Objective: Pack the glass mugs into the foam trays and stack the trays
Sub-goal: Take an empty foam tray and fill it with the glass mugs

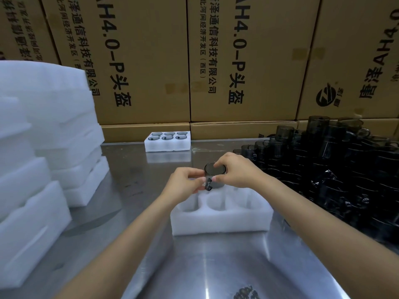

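On the steel tabletop [133,190], centre: one white foam tray [220,221] with round pockets, those in view empty. Above its far row, one smoked-glass mug [216,175], upright, mouth up, handle toward the wearer, held over or just entering a pocket; whether its base had seated could not be told. Left hand [183,184] closed in a pinch at the handle; right hand [235,171] closed over the rim and far wall. Handling, as judged: glass rigid, smooth, likely slippery and breakable at rim and handle; moderate weight for one hand; best taken by the body wall with the handle used only to steer it into the pocket's notch. Foam light, soft, yielding, apt to slide on steel, so a steadying hand would serve when pressing a mug home. Far centre: one filled tray [167,140], six mugs seated, against the cartons. Left: stacks of spare trays [47,130], empty as far as shown. Right: a heap of loose mugs [323,160], dark, crowded, touching one another. Rear: brown cartons [248,61], printed sideways; legible "AH4.0-P头盔" on two, with a smaller line reading in part "通信科技有限公司" and "(西区)"; a round logo on the right-hand carton, its characters too uncertain to give. Task status, as judged: one tray packed, the second barely started, no filled trays stacked.
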Motion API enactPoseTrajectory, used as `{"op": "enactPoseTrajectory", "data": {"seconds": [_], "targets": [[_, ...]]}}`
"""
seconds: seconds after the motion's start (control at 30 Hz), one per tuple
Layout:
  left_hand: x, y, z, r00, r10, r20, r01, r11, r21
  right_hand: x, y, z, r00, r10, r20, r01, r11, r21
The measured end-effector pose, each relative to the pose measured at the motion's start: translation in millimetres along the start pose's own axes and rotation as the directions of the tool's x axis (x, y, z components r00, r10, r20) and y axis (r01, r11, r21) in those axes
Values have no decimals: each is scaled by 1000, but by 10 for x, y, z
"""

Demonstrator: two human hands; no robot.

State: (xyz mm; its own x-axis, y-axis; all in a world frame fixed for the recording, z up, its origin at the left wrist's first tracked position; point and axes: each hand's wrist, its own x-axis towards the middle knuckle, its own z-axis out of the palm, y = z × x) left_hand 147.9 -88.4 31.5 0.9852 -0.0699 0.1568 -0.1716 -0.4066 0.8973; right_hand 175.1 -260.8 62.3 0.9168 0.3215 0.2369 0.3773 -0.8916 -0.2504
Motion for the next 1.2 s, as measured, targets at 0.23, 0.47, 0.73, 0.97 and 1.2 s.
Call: {"op": "enactPoseTrajectory", "data": {"seconds": [0.23,0.47,0.73,0.97,1.2], "targets": [[7,-40,-19,1000,15,14,-16,999,51,-8,-8,42,1000,21,-3,-21,1000,10],[4,-19,-42,999,38,7,-39,993,110,-68,17,82,999,14,31,-15,1000,12],[35,-150,-150,913,256,316,-403,680,612,-415,179,290,980,-113,161,90,985,147],[79,-214,-117,903,175,391,-417,567,710,-374,173,335,954,-108,279,89,993,79],[72,-196,-113,900,217,377,-434,512,741,-358,171,336,951,-103,293,78,992,95]]}}
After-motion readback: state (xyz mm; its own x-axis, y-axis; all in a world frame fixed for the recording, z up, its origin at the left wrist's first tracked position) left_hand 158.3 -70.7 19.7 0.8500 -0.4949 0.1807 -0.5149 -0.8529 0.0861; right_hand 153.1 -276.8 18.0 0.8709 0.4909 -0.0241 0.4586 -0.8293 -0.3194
